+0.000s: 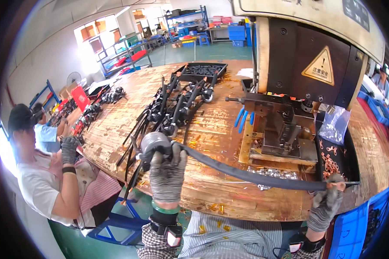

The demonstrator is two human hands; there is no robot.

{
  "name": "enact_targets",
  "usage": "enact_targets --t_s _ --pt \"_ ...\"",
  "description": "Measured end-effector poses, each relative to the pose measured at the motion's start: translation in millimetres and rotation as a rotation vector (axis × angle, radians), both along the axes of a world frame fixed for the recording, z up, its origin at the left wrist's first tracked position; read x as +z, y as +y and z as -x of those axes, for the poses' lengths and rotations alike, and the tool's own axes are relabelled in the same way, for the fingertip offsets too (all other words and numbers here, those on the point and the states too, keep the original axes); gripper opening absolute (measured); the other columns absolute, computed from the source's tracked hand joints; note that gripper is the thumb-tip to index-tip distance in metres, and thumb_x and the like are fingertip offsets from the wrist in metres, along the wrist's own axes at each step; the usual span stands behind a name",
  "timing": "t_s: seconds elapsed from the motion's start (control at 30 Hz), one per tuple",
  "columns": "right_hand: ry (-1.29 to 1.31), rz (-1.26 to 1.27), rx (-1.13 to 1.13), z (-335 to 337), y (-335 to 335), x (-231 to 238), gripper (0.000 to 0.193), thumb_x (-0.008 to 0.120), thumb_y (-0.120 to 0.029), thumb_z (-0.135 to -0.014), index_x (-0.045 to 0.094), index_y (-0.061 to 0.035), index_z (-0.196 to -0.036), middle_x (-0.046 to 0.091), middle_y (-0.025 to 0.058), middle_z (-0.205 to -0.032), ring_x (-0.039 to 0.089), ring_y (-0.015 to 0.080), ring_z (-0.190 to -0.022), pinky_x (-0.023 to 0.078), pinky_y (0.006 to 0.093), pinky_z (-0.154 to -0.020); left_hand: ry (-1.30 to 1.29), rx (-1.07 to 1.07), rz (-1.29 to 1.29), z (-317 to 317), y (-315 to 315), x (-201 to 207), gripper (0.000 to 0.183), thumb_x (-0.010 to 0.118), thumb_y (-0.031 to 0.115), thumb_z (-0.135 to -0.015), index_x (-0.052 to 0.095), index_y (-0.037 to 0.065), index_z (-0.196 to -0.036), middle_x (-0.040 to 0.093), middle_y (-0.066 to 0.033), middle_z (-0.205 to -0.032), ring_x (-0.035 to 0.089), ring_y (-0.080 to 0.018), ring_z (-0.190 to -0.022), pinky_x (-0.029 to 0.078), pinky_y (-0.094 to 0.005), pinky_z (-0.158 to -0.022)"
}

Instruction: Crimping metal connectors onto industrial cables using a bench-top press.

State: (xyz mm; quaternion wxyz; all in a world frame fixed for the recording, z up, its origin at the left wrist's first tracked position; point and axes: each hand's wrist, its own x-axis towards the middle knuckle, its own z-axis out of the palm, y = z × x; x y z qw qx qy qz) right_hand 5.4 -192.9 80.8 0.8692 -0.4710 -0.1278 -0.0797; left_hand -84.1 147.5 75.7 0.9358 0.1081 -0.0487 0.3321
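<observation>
A thick black cable runs between my two hands across the front of the wooden table. My left hand, in a grey striped glove, is closed round the cable's left end, at a round grey-and-black fitting. My right hand, also gloved, pinches the cable's right end, where a bit of copper colour shows between the fingers. Just behind that hand, copper lugs lie in a black tray. Small silvery metal pieces are heaped on the table behind the cable.
A press machine with a metal die block stands at the right. Blue-handled pliers hang at its side. Bundled cables with fittings lie mid-table, before a black tray. A co-worker sits at the left.
</observation>
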Motion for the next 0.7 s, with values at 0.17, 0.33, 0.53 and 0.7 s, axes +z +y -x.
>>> enact_targets --t_s 0.17,0.33,0.53,0.7 --pt "-0.012 0.019 0.299 -5 9 -65 0.057 0.065 -0.023 -0.076 0.038 -0.0038 -0.123 0.053 0.0022 -0.085 0.052 0.0124 -0.072 0.047 0.0256 -0.061 -0.031 -0.017 -0.099 -22 -47 25 0.026 0.054 0.017 -0.085 0.052 0.000 -0.105 0.056 -0.0126 -0.108 0.048 -0.0292 -0.110 0.038 -0.0439 -0.097" --pt "-0.249 0.584 0.403 26 90 -39 0.057 0.071 -0.029 -0.067 0.046 -0.0036 -0.112 0.052 0.0028 -0.086 0.051 0.0148 -0.075 0.043 0.0295 -0.070 -0.018 -0.147 -0.314 -26 -103 33 0.031 0.045 0.021 -0.090 0.050 0.000 -0.112 0.046 -0.0184 -0.122 0.038 -0.0358 -0.120 0.030 -0.0460 -0.103" --pt "-0.521 0.352 -0.175 22 98 -6 0.047 0.053 -0.043 -0.084 0.051 -0.0003 -0.103 0.055 0.0074 -0.093 0.055 0.0233 -0.077 0.044 0.0311 -0.071 0.219 0.250 -0.933 -15 -122 30 0.032 0.045 0.021 -0.087 0.050 0.001 -0.112 0.051 -0.0178 -0.116 0.050 -0.0298 -0.107 0.039 -0.0395 -0.093" --pt "-0.447 0.231 -0.195 46 20 28 0.023 0.050 -0.022 -0.086 0.053 -0.0009 -0.094 0.053 0.0086 -0.076 0.052 0.0182 -0.068 0.043 0.0291 -0.060 -0.062 -0.059 -1.414 -24 -159 47 0.037 0.049 0.025 -0.085 0.049 0.003 -0.115 0.051 -0.0167 -0.117 0.052 -0.0303 -0.104 0.040 -0.0381 -0.090"
